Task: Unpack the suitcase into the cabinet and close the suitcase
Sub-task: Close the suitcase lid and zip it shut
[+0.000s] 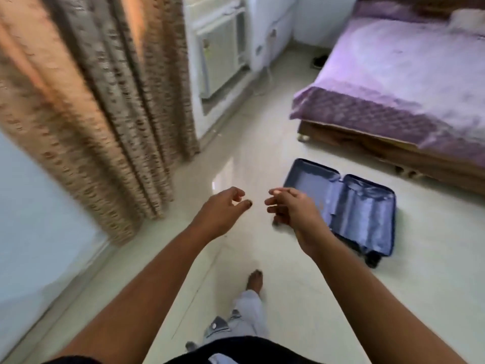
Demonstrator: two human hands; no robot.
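Head view: right hand [294,208], fingers loosely curled like the left's [223,208], hides suitcase [346,206] corner.

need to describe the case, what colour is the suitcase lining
Shiny blue-grey lining inside a dark navy shell; the suitcase lies open on the floor, seen in the head view.

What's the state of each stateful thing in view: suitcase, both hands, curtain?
suitcase: open flat on the floor, both halves look empty
left hand: empty, fingers loosely curled, held in the air
right hand: empty, fingers loosely curled, held in the air
curtain: hanging down to the floor
bed: made, purple cover on it
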